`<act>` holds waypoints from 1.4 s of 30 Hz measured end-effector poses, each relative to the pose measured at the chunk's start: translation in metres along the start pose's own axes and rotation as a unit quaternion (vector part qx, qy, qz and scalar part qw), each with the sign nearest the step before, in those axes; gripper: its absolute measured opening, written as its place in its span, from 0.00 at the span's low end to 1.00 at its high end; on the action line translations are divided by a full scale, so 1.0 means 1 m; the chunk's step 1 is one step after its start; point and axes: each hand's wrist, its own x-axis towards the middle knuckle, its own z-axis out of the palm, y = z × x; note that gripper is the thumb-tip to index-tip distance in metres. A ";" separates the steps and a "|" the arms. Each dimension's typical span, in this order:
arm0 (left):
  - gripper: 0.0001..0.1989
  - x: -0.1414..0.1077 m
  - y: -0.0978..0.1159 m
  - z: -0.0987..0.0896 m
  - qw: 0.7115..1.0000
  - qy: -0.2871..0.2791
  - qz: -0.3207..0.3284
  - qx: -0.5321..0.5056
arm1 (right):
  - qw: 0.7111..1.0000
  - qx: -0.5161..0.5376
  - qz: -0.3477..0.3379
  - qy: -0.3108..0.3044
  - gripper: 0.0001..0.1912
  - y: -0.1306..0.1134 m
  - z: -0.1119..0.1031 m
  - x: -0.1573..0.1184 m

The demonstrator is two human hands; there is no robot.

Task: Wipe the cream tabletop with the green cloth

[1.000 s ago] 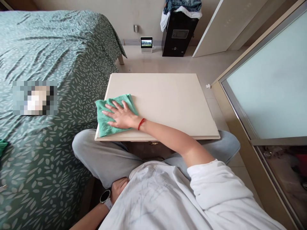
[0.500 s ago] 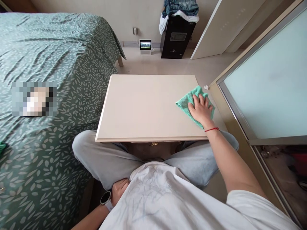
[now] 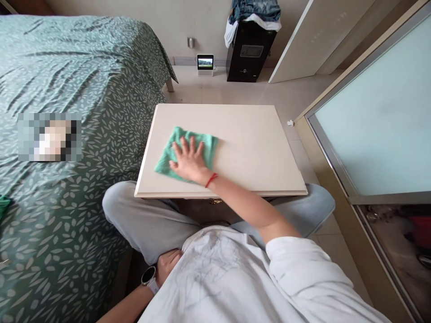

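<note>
My right hand (image 3: 191,162), with a red string bracelet (image 3: 211,180) at the wrist, lies flat with fingers spread on a green cloth (image 3: 209,150). Under the cloth is the left part of a cream-coloured tabletop (image 3: 252,148), between my knees. The cloth is mostly unfolded, its edges showing around the hand. My left hand (image 3: 167,264) rests in my lap by the left thigh, its fingers curled and partly hidden at the shirt's edge; nothing shows in it. A round watch (image 3: 148,275) on a light strap is on that wrist.
A bed with a green leaf-patterned cover (image 3: 114,89) stands at left, with a blurred-out patch on it. Beyond the table are a small lit screen (image 3: 205,63) and a black cabinet (image 3: 248,54) topped with jeans (image 3: 256,10). A frosted sliding door (image 3: 380,112) borders the right.
My right hand has swept the green cloth from the right edge of the tabletop across to its left part. The left hand has stayed in place.
</note>
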 end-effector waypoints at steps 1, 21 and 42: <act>0.18 0.000 0.000 0.000 1.000 -0.002 -0.002 0.000 | 0.999 0.003 -0.046 -0.008 0.44 -0.022 0.007 0.004; 0.18 0.006 0.006 -0.005 1.000 0.004 -0.005 -0.015 | 0.968 -0.054 0.231 0.084 0.38 0.226 -0.033 -0.140; 0.20 -0.001 -0.002 0.000 1.000 0.010 -0.002 0.005 | 0.974 -0.025 -0.222 0.025 0.39 -0.082 0.041 -0.020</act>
